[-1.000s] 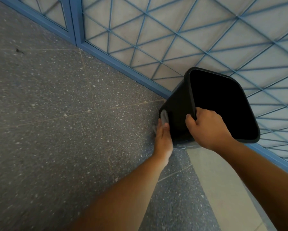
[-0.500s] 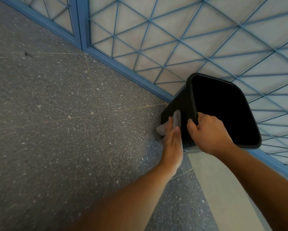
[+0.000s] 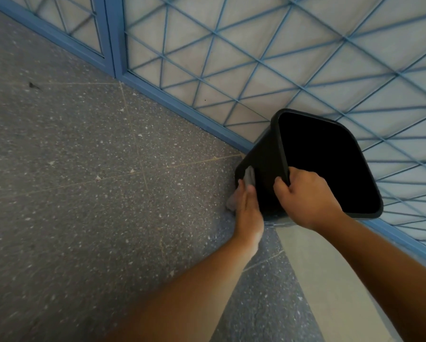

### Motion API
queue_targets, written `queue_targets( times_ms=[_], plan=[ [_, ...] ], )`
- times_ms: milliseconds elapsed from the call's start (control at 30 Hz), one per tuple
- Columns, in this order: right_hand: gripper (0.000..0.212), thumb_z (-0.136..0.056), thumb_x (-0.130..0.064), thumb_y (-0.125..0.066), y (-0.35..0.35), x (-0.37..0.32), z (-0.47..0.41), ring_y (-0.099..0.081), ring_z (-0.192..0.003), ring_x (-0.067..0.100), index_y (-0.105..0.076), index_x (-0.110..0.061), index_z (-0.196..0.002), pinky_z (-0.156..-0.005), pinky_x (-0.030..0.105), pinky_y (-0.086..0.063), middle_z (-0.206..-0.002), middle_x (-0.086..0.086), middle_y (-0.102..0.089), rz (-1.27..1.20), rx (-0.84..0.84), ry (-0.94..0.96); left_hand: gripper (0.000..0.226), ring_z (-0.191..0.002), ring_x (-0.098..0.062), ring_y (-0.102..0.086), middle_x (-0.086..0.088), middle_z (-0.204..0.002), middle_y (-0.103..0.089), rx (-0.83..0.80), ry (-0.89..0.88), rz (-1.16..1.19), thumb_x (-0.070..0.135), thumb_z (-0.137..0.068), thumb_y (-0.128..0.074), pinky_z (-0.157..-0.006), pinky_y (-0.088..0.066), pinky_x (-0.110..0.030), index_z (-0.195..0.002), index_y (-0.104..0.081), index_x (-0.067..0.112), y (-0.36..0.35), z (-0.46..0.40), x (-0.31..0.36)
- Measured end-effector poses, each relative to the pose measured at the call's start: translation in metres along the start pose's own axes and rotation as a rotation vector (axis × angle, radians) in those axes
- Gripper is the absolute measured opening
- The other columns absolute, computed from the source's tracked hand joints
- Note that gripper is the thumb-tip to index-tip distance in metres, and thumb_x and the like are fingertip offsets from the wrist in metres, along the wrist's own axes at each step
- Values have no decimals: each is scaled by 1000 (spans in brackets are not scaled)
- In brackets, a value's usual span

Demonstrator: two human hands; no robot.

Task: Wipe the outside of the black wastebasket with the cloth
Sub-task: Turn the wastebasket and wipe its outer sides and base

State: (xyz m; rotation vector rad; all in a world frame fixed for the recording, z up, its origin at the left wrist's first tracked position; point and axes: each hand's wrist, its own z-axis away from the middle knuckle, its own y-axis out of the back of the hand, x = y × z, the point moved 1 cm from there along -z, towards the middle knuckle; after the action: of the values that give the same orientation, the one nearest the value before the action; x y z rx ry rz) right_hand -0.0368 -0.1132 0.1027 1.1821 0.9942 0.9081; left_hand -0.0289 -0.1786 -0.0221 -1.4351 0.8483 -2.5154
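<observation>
The black wastebasket stands tilted on the floor beside the blue grille, its dark opening facing up toward me. My right hand grips its near rim, thumb on the outside and fingers over the edge. My left hand presses a small grey cloth flat against the basket's left outer wall, low down near the floor. Only the cloth's top and a bit at the left of my fingers show; the rest is under my palm.
A blue metal frame with a diagonal grille runs along the wall behind the basket. Speckled grey terrazzo floor spreads to the left. A pale concrete strip lies under my right forearm.
My left hand with the cloth slid up the basket's left wall, then back down toward the floor. My right hand kept its grip on the rim.
</observation>
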Motion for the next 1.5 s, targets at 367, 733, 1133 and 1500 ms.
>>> queue_targets(
  times_ms=[367,733,1133,1500],
  plan=[
    [27,-91,-36,-47,0,3,-1,-56,-52,19,-50,-18,-70,-51,36,-50,-59,4,-57,-8,-31,-3,50,-156,0,-16,21,-173,-7,-68,-80,-37,57,-109,-24,-129,-22,-38,-157,-12,59,-9,6,4],
    [27,-90,-36,-48,-1,5,0,-57,-50,19,-52,-19,-69,-51,39,-53,-57,4,-58,-48,-37,-31,56,-140,21,-31,17,-171,-12,-79,-72,-58,48,-111,-26,-118,-34,-14,-164,-7,43,-2,4,-11],
    [26,-89,-36,-49,0,5,0,-56,-54,20,-50,-19,-69,-52,37,-51,-60,5,-57,-73,-27,-22,52,-155,11,-10,23,-171,-8,-117,-165,-84,41,-112,-25,-122,-19,-14,-163,-17,43,5,-14,-3],
    [26,-87,-36,-49,2,7,-2,-58,-61,27,-51,-17,-70,-59,44,-53,-65,8,-58,-81,-31,-35,47,-160,-2,-13,19,-173,-11,-102,-118,-40,44,-113,-19,-131,-16,-36,-160,-18,52,1,-8,-5]
  ],
)
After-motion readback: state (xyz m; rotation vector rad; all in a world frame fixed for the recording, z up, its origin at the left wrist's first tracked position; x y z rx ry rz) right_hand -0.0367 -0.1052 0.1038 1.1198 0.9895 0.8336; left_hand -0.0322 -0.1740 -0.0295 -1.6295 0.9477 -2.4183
